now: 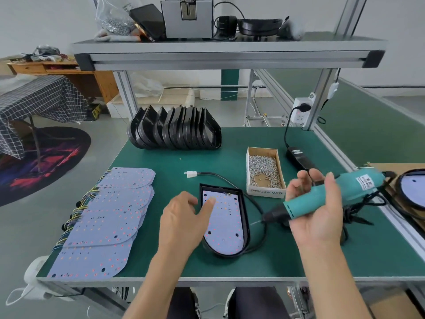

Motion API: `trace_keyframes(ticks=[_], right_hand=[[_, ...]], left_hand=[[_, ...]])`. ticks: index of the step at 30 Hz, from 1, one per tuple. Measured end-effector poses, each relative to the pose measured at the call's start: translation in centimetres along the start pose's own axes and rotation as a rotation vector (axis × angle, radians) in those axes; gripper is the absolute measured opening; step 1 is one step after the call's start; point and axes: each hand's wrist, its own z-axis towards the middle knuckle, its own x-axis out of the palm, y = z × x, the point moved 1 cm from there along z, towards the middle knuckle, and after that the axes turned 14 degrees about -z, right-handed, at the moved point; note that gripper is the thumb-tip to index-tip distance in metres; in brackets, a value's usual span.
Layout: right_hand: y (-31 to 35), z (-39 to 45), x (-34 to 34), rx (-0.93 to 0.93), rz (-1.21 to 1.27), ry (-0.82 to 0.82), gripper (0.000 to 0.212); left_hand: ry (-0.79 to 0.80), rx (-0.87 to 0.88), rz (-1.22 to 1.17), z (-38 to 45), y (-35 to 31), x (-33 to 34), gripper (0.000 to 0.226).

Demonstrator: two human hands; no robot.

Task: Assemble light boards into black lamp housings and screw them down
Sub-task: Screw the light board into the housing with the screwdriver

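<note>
A black lamp housing (244, 210) lies flat in the middle of the green table with a white light board (226, 223) seated inside it. Its black cable runs to a white connector (190, 174). My left hand (184, 223) rests at the housing's left edge, the index fingertip pressing on the board's upper left. My right hand (315, 210) holds a teal electric screwdriver (331, 195) above the table to the right of the housing, bit pointing left toward it. A cardboard box of screws (264, 171) stands behind the housing.
Several black housings (174, 130) stand stacked on edge at the back. Several light boards (103, 224) with wires overlap at the left. A black power adapter (299, 157) lies back right, plugged into a socket (302, 109). An overhead shelf (230, 54) carries equipment.
</note>
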Motion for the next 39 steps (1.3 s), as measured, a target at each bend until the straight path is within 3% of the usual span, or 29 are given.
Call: trace_keyframes(ticks=[3,7,12,15,19,27,34,36,38,39], right_hand=[[-1.0,0.3,-2.6,0.074,0.075,-0.021,0.021],[-2.8,-0.1,-4.4,0.162,0.137,0.003,0.019],[-3.5,-0.2,-5.6,0.213,0.193,0.025,0.019],[-3.4,-0.2,-6.1,0.221,0.246,0.062,0.03],[-3.4,-0.3,-6.0,0.224,0.247,0.067,0.03],[-3.1,-0.4,-5.5,0.215,0.225,0.06,0.042],[-3.2,-0.4,-5.6,0.208,0.209,0.078,0.041],[-3.2,-0.4,-5.7,0.208,0.2,0.073,0.039],[-3.3,-0.3,-5.7,0.213,0.19,0.063,0.039],[-3.3,-0.3,-5.7,0.213,0.182,0.054,0.038]], left_hand=[[0.022,0.25,-0.1,1.6,-3.1,2.0,0.016],[0.253,0.459,0.02,5.1,-6.4,7.7,0.01],[0.44,0.525,0.488,9.1,-8.3,15.1,0.013],[0.494,0.533,0.792,10.5,-8.4,18.1,0.005],[0.545,0.531,0.921,11.4,-8.4,19.8,0.01],[0.547,0.653,0.993,12.1,-8.9,20.6,0.013],[0.559,0.634,0.967,12.5,-8.3,20.3,0.015],[0.565,0.599,0.856,12.2,-8.8,19.7,0.012],[0.538,0.513,0.566,11.8,-9.1,18.5,0.003],[0.517,0.444,0.387,11.4,-9.2,17.6,0.011]])
